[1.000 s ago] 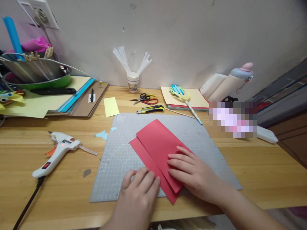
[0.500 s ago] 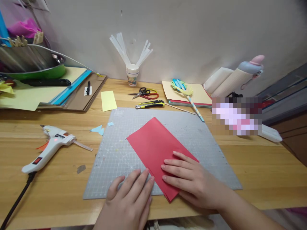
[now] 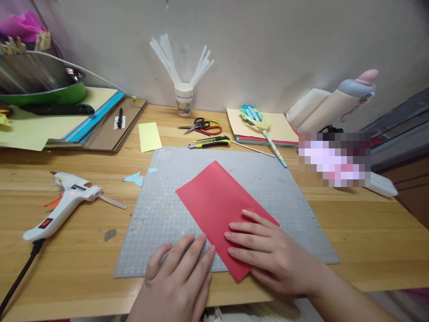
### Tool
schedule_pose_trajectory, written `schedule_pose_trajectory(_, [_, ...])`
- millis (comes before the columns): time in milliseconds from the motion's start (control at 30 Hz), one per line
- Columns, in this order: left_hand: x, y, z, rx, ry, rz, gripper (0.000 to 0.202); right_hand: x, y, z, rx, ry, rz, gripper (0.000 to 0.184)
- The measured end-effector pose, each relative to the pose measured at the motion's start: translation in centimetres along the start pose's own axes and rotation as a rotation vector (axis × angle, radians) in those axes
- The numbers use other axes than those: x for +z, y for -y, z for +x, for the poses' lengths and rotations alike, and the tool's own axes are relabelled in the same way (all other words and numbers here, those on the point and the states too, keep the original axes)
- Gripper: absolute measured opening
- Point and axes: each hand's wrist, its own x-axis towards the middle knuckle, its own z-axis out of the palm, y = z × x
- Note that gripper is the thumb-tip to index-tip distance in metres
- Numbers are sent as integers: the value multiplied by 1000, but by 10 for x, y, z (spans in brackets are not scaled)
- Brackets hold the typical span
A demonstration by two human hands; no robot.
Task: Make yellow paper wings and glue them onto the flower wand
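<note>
A folded sheet of red paper lies at a slant on the grey cutting mat, its near corner reaching past the mat's front edge. My right hand rests flat on the lower right part of the paper, fingers stretched out and a little apart. My left hand lies on the mat along the paper's lower left edge, its fingertips touching that edge. Its fingers are extended, and nothing is gripped in either hand. Part of the paper's right edge is hidden under my right hand.
A hot glue gun lies on the left. Scissors, a utility knife and a paper cup with clear sticks stand or lie behind the mat. A paper flower rests on stacked paper at right. Blue scraps lie left.
The view has shifted slightly, so background things sit a little differently in the picture. Both hands and the red paper keep nearly the same places on the mat.
</note>
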Motion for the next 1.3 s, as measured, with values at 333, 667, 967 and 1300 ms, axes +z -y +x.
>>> schedule_pose_trajectory(333, [-1,-1,-2,0,-25,-1,30,1,2,1,0,-3,-4,32])
schedule_pose_trajectory(667, [1,1,-1,18,-30,0,30,3,3,2,2,-28,3,35])
schedule_pose_trajectory(967, [2,2,-1,31,-51,-10,32,3,2,2,-1,-21,4,35])
schedule_pose_trajectory(1300, [-2,-3,2,-104,13,38,33,3,3,2,18,-8,20,36])
